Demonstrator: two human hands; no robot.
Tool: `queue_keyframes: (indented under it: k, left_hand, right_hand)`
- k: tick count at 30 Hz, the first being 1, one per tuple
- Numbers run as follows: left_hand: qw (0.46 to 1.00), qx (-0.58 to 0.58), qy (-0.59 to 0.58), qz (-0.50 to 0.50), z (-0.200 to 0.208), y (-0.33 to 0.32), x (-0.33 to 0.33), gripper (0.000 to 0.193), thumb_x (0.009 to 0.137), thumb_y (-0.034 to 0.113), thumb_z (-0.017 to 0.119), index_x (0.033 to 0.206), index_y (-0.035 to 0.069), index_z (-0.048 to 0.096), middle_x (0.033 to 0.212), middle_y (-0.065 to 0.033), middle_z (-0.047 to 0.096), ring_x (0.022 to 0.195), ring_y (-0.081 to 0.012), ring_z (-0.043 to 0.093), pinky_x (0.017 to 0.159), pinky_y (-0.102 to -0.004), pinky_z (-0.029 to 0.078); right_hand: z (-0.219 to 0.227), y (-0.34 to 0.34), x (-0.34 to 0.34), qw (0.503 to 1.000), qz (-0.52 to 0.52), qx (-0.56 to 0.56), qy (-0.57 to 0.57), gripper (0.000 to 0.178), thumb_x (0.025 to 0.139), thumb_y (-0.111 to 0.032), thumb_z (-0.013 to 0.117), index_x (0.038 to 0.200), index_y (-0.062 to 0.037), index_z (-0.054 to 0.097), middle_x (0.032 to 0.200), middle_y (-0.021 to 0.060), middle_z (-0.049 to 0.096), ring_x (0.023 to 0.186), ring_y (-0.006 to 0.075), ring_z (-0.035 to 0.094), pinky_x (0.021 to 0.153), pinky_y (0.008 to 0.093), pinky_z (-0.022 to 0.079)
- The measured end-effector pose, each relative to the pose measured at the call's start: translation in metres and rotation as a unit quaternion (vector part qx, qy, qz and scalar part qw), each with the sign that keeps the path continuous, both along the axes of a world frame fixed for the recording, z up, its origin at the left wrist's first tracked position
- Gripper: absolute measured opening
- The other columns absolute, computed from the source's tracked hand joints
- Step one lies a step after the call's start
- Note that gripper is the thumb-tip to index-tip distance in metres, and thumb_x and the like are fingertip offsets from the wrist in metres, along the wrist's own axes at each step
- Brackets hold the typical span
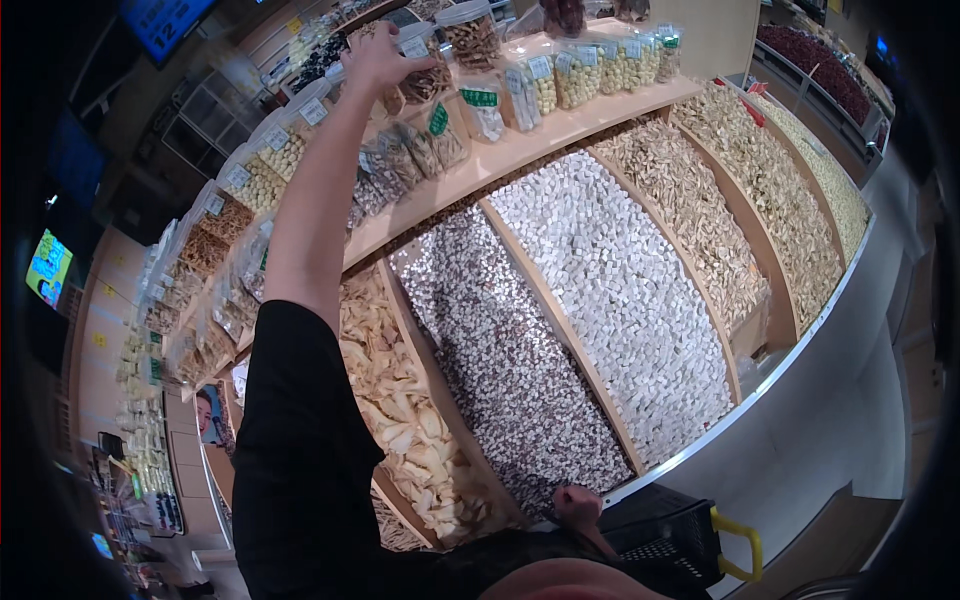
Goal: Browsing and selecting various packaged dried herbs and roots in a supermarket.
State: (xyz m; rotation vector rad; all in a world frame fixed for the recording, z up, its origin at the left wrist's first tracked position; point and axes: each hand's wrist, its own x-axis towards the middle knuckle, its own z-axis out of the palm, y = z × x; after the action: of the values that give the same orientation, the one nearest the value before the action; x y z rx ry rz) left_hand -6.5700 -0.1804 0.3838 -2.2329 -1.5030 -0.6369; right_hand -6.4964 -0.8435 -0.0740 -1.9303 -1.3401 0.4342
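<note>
Head view: on the upper wooden shelf, a lidded clear tub of brown snacks sits under the left hand, fingers spread over it. Right hand, curled shut, holds a black basket beside the white-candy bin.

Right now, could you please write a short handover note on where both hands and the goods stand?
Left hand: raised to the upper shelf, fingers spread over a clear packet of dried goods; whether it grips is unclear.
Right hand: low by the bin rim, closed, beside the black shopping basket with yellow handle.
Done: nothing visible in the basket.
Left: the packet is not yet off the shelf.
</note>
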Motion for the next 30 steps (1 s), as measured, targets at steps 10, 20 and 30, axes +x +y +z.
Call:
queue_keyframes:
  k: [10, 20, 30]
  left_hand:
    - [0.973, 0.148, -0.121, -0.132, 0.010, -0.013, -0.007, 0.080, 0.059, 0.052, 0.079, 0.126, 0.017, 0.052, 0.116, -0.0147, 0.055, 0.113, -0.0298, 0.051, 0.096, -0.0455, 0.038]
    - [0.842, -0.186, -0.399, -0.311, 0.020, -0.251, -0.006, 0.064, 0.072, 0.016, 0.072, 0.129, 0.008, 0.045, 0.095, -0.0082, 0.063, 0.082, -0.0157, 0.063, 0.071, -0.0280, 0.050]
    - [0.724, -0.432, -0.428, -0.325, -0.141, -0.490, -0.049, 0.071, 0.063, 0.008, 0.080, 0.125, 0.007, 0.044, 0.109, -0.0089, 0.053, 0.103, -0.0213, 0.055, 0.084, -0.0346, 0.048]
  right_hand:
    - [0.001, 0.004, -0.004, 1.000, -0.013, 0.012, -0.024, 0.026, 0.072, -0.017, 0.067, 0.053, -0.0103, 0.051, 0.052, 0.0073, 0.054, 0.047, 0.0258, 0.056, 0.046, 0.0365, 0.046]
    - [-0.002, -0.001, 0.005, 0.988, -0.077, -0.060, 0.122, 0.030, 0.079, -0.024, 0.067, 0.057, -0.0056, 0.058, 0.052, 0.0098, 0.054, 0.046, 0.0237, 0.055, 0.047, 0.0337, 0.043]
    - [0.257, 0.117, 0.022, 0.819, 0.165, 0.238, 0.496, 0.057, 0.083, -0.015, 0.058, 0.135, -0.0045, 0.037, 0.127, 0.0113, 0.047, 0.120, 0.0210, 0.044, 0.098, 0.0355, 0.037]
